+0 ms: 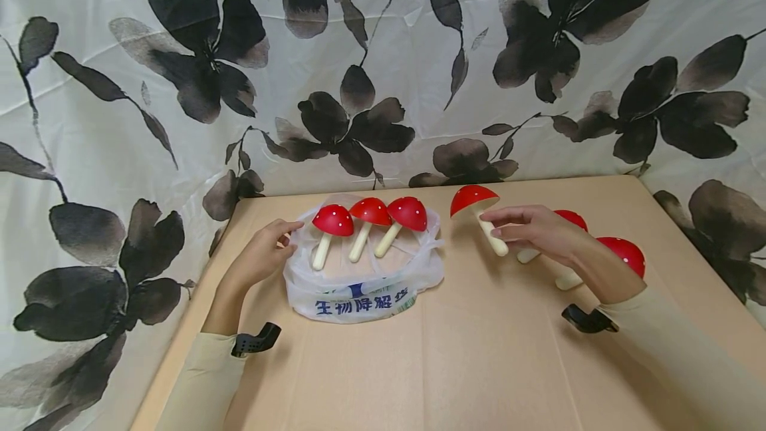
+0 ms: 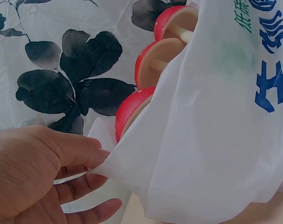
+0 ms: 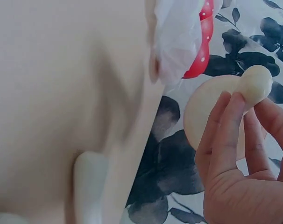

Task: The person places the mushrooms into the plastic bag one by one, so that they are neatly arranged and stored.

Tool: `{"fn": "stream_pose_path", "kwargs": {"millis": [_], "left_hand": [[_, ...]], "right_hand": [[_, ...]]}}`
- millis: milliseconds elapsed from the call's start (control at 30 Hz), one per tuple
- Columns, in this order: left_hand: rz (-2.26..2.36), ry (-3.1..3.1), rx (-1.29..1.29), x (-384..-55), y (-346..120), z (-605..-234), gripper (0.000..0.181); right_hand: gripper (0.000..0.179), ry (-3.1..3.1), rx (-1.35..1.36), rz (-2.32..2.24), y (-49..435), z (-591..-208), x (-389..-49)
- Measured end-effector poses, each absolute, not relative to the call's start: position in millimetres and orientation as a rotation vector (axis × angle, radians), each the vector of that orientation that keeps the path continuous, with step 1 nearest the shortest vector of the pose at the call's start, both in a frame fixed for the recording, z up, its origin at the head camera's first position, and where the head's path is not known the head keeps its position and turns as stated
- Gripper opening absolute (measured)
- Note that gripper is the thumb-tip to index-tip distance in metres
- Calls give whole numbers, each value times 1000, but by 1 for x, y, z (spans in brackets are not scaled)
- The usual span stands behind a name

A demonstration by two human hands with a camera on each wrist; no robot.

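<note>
A white plastic bag (image 1: 365,304) with blue lettering sits at the table's middle left. Three red toy mushrooms (image 1: 333,221) with white dots and cream stems lie side by side in its opening. My left hand (image 1: 263,251) is at the bag's left rim; in the left wrist view, the thumb and index finger pinch the edge of the plastic bag (image 2: 202,140). Right of the bag, my right hand (image 1: 541,231) holds another toy mushroom (image 1: 475,199) by its stem, cap up and tilted, above the table. The right wrist view shows fingertips around the stem end (image 3: 257,85).
Two more toy mushrooms lie on the table beneath and beside the right forearm, one with its red cap (image 1: 625,255) showing and one partly hidden (image 1: 572,219). Behind the wooden table (image 1: 419,371) hangs a white cloth (image 1: 443,85) with dark flowers.
</note>
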State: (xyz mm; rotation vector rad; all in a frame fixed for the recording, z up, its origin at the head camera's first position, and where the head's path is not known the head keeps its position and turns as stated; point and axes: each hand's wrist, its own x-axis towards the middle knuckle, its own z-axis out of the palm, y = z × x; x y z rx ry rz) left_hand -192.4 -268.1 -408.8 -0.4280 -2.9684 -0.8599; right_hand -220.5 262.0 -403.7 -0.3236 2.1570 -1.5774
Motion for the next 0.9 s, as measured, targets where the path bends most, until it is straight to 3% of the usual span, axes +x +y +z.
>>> {"fn": "stream_pose_path", "kwargs": {"millis": [900], "left_hand": [[-891,-2948,-476,-196,-269,-406,46]], "right_hand": [[49,2026,-523,-1688,180,-385,-235]]}}
